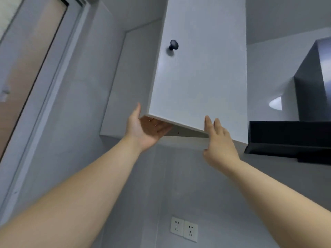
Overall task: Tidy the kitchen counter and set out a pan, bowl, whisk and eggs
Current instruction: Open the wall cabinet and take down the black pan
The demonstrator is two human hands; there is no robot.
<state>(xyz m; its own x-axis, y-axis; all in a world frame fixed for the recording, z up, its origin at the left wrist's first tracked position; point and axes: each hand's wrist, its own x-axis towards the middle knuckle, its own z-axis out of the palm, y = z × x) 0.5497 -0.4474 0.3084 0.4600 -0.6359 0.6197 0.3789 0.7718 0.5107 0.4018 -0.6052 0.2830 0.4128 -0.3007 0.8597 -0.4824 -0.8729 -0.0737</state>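
Note:
I look up at a white wall cabinet door with a round black knob. The door stands slightly ajar, its lower left corner swung out from the cabinet. My left hand is palm up under that corner, thumb beside the door's edge and fingers behind it. My right hand is raised with fingers spread, fingertips touching the door's bottom edge near its right side. Neither hand holds any loose object. No pan, bowl, whisk or eggs are in view.
A black range hood juts out at the right, just beside the cabinet. A double wall socket sits low on the grey tiled wall. A window frame runs along the left.

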